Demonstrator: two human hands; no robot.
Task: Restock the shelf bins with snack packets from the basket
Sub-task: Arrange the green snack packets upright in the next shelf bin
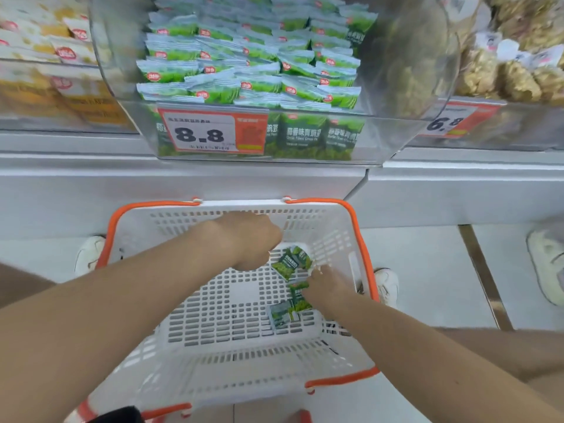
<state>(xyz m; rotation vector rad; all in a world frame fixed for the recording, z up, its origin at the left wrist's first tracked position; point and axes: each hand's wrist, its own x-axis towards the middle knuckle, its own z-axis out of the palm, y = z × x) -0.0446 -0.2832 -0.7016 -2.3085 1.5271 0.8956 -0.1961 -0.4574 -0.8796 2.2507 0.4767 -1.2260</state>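
Snack packets [291,264], light, soft and slippery, are being gathered off the basket [244,306] floor between the closing left hand [250,239] and right hand [323,280]; flat faces are being favoured.

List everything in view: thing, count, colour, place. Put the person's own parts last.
Basket: one, white with orange handles, on the floor below the shelf.
Loose packets: about four, green, in the basket's right half.
Middle bin: one, clear plastic, on the shelf, nearly full of green packets.
Price tag: one, orange and white, reads 8.8, on the middle bin's front.
Left bin: yellow and white packets, partly in view.
Right bin: beige snack bags, second price tag below.
Shoes: white, beside the basket.
Left hand: closed, beside the top loose packet.
Right hand: fingers on the loose packets.
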